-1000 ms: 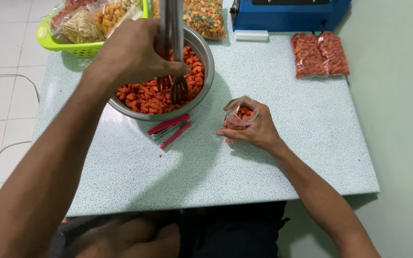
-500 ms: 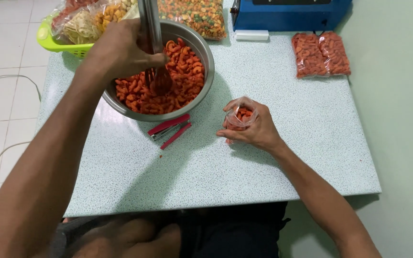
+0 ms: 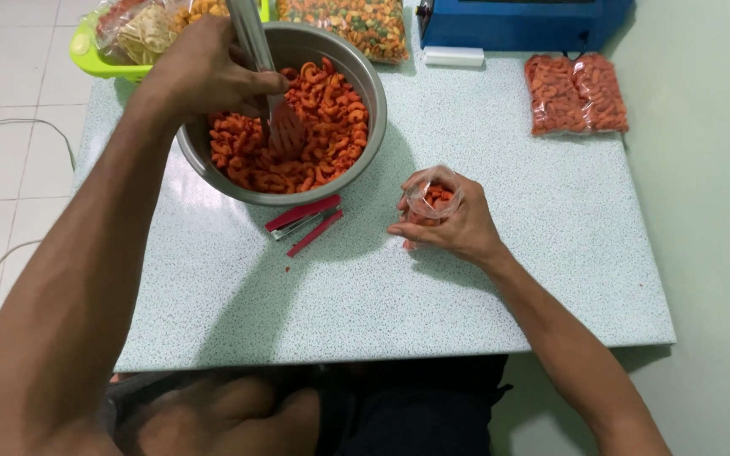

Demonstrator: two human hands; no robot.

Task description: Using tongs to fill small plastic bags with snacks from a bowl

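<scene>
Packets (image 3: 576,95) of orange snacks lie beside blue sealer (image 3: 521,21), top right.

bowl (image 3: 363,76) left of bag (image 3: 429,203), stapler (image 3: 304,221) between

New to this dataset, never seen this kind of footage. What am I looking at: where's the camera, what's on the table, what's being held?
There is no machine here: one camera sits on a person's head and looks down at their two bare hands, so the arms enter from the bottom edge.

The left hand grips a metal slotted utensil whose end is dipped into the orange curled snacks in a steel bowl. The right hand holds a small clear bag, open at the top and partly filled with the same snacks, standing on the speckled table.

Also on the table: a red stapler by the bowl, two filled snack packets at the far right, a blue machine, a bag of mixed snacks, and a green basket of more bags.
</scene>
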